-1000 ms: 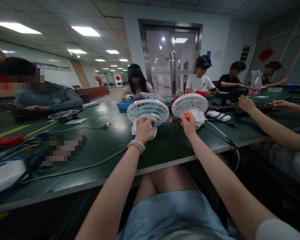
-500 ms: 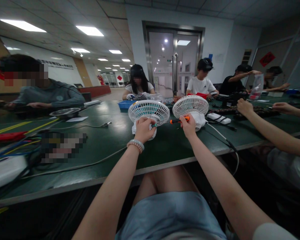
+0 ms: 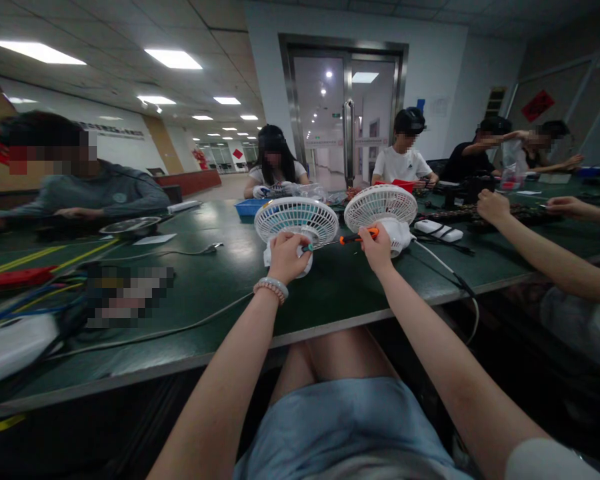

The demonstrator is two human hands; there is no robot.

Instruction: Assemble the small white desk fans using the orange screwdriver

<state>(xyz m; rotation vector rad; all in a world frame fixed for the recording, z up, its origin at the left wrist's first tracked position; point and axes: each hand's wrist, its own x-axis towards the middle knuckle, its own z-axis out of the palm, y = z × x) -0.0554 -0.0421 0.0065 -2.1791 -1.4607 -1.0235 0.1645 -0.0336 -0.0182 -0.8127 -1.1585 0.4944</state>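
Two white fans stand side by side on the green table. My left hand [image 3: 289, 257] is closed at the base of the left fan [image 3: 296, 217], its fingers pinched round a small green-ended piece [image 3: 307, 248]. My right hand [image 3: 377, 248] is closed on an orange and black screwdriver [image 3: 359, 237], in front of the right fan [image 3: 381, 205]. The screwdriver's thin shaft points left, its end close to the green-ended piece; whether they touch is too small to tell.
A blue tray [image 3: 251, 207] sits behind the left fan. A white power strip [image 3: 438, 231] and cables lie at right; a red strip [image 3: 17, 278] and wires lie at left. Other people sit round the table, and a neighbour's hands [image 3: 493, 207] reach in from the right.
The view has shifted slightly. Both my hands keep their holds with hardly any movement. At the far left, a person's arm has moved outward.
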